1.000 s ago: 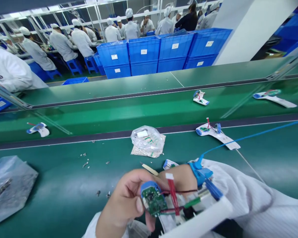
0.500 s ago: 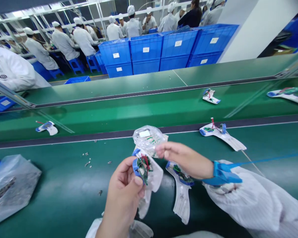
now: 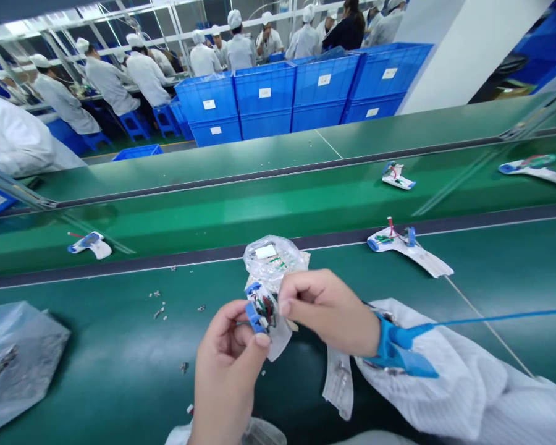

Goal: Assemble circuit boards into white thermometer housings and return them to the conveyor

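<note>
My left hand (image 3: 234, 355) grips a white gun-shaped plastic housing (image 3: 282, 337) between thumb and fingers. Blue plastic end pieces, a green circuit board (image 3: 262, 306) and red and black wires show in its upper end. My right hand (image 3: 317, 306) is closed at the housing's right edge, thumb and forefinger pinched together; whatever lies between them is hidden. Under the right wrist, a second white housing (image 3: 339, 383) rests on the green bench, its upper part covered. Behind the held housing lies a clear plastic bag (image 3: 274, 259) with small green and white parts.
Small metal bits (image 3: 159, 312) are scattered left of my hands, near a larger clear bag (image 3: 23, 364). Another housing (image 3: 410, 247) lies at right. A green conveyor belt (image 3: 204, 219) beyond carries several housings. Blue crates (image 3: 264, 93) and seated people in white are in the background.
My right hand has come down and left to the held housing, its outstretched fingers now curled into a pinch. The held housing has turned slightly. Housings on the belt have shifted right.
</note>
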`<state>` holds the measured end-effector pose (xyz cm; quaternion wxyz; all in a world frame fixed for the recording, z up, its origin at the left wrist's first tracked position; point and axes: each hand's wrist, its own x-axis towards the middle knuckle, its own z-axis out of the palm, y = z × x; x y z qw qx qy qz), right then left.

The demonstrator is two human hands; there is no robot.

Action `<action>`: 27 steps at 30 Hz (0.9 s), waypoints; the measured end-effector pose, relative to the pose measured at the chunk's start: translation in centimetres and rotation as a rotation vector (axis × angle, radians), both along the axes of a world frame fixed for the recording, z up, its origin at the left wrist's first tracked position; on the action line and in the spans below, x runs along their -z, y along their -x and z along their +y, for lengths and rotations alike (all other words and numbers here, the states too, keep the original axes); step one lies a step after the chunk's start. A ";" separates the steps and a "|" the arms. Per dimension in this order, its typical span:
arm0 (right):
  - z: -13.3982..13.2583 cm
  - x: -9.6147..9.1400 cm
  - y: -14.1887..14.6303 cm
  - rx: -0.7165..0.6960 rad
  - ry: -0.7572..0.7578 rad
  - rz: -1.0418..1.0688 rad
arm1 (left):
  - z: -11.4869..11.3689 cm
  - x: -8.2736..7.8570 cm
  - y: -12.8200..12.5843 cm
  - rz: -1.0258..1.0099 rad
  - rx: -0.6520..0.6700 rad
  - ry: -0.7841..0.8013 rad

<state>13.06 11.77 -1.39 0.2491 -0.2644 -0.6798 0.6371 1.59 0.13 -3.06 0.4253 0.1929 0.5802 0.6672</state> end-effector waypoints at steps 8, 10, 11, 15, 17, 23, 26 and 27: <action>0.9 0.1 -0.1 -0.044 -0.292 -0.132 | -0.4 0.6 0.7 -0.031 0.102 -0.095; 0.2 0.1 0.1 -0.091 -0.288 -0.108 | -0.4 0.4 0.5 -0.034 0.090 -0.088; 0.0 0.2 0.2 -0.083 -0.269 -0.091 | -0.4 0.3 0.5 -0.031 0.071 -0.079; -0.3 0.5 0.2 0.023 -0.278 0.008 | 0.1 0.3 0.3 -0.002 -0.057 -0.050; -0.3 0.3 0.0 0.063 -0.357 0.066 | 0.3 0.4 0.1 0.003 -0.103 -0.040; -0.3 -1.7 -0.3 -0.012 -0.719 0.059 | 0.0 -0.9 -1.7 0.001 -0.141 -0.017; -0.2 -2.2 -0.1 -0.128 -0.752 0.031 | -0.2 -1.8 -2.4 0.006 -0.101 -0.009; -0.1 -2.2 -0.1 -0.155 -0.743 0.032 | -0.3 -1.9 -2.5 0.008 -0.084 -0.004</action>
